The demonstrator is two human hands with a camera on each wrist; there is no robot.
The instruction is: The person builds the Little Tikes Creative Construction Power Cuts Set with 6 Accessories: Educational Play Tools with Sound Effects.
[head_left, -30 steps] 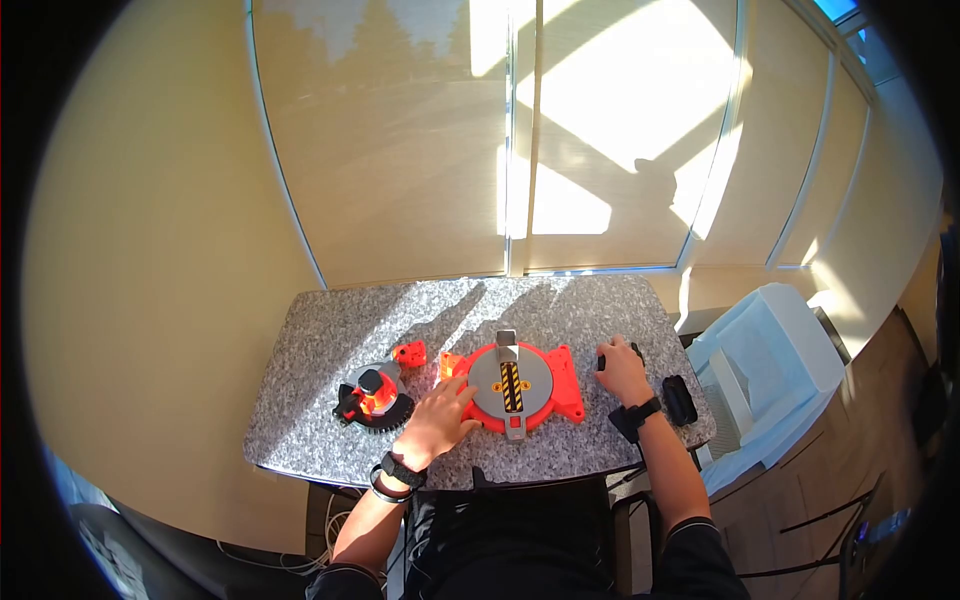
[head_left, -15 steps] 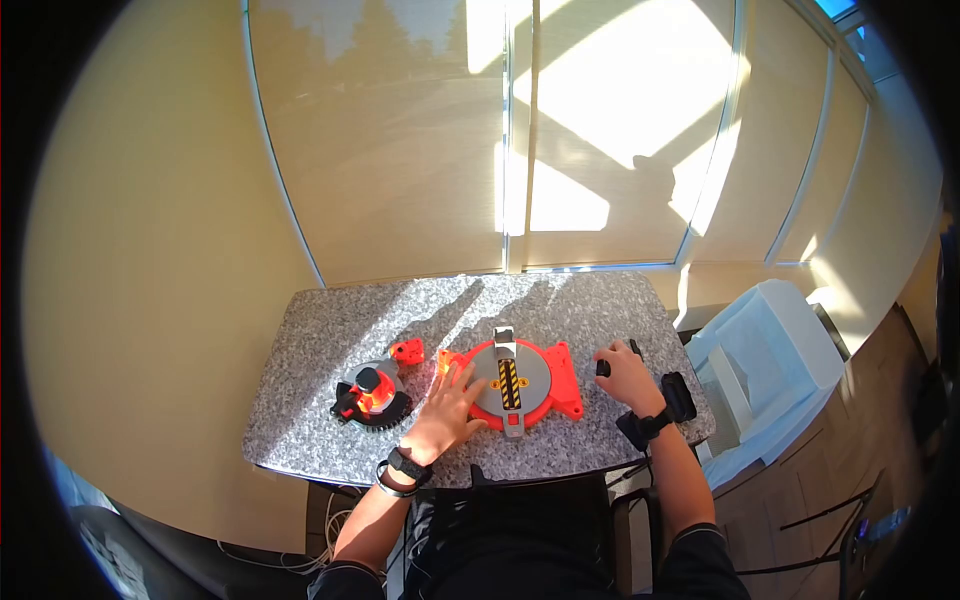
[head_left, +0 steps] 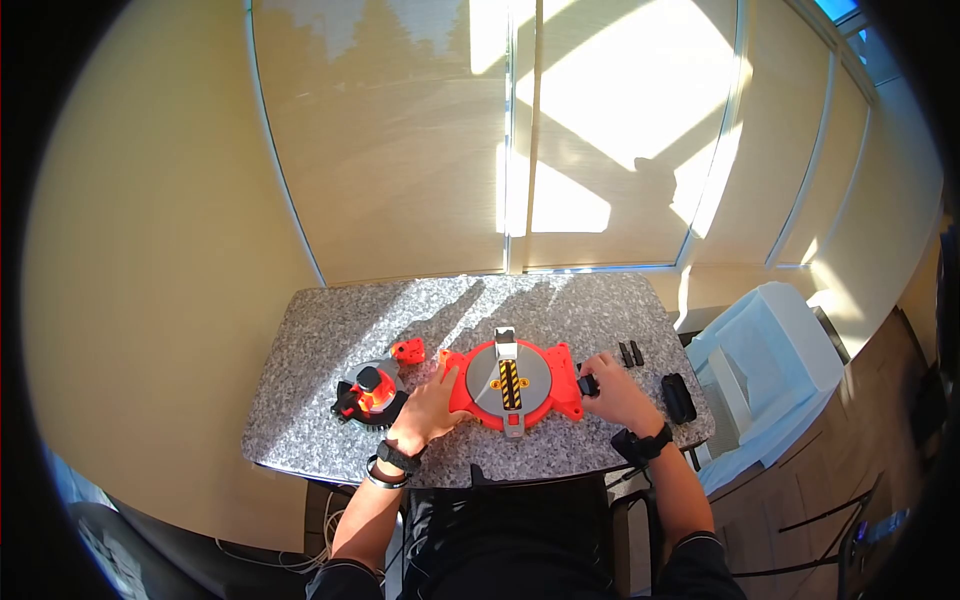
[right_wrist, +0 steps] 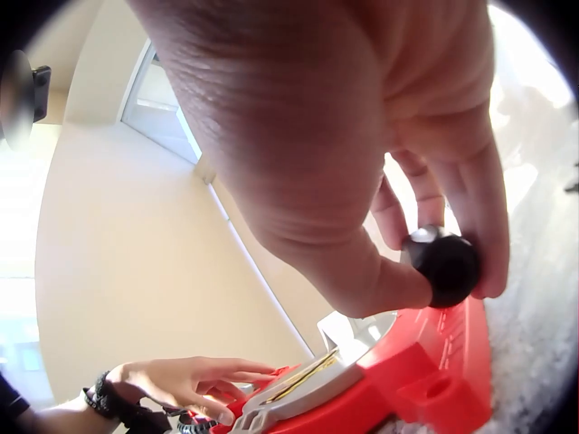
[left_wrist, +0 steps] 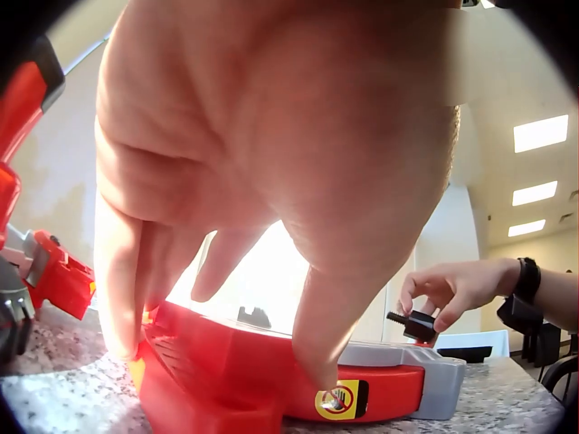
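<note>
Red base [head_left: 540, 378] sits about midway between the table's [head_left: 300, 330] left and right edges, a little closer to the front edge than the back. I see a grey disc [head_left: 484, 388] on top, a black-and-yellow striped strip [head_left: 511, 386] running front to back across it, and, in the left wrist view, a yellow label [left_wrist: 336, 400] on its side.

Left hand [head_left: 428, 408] is spread wide over the base's left end, thumb down on the front side and fingers reaching the far side.

Right hand [head_left: 619, 396] pinches a black knob [left_wrist: 420, 325] at the base's right end, and my left wrist view shows its threaded shank pointing back toward the left hand. I can't tell from these angles whether the knob touches the red plastic.

Left of the base, toward the table's left edge, stands a red-and-black turret [head_left: 376, 390]. A red block [head_left: 408, 351] lies just behind it; I can't make out whether the two join. Two black pieces [head_left: 631, 354] lie near the right edge, and a black case [head_left: 678, 400] is closer to the front right corner. Past that edge I have a blue-covered chair [head_left: 765, 370].
</note>
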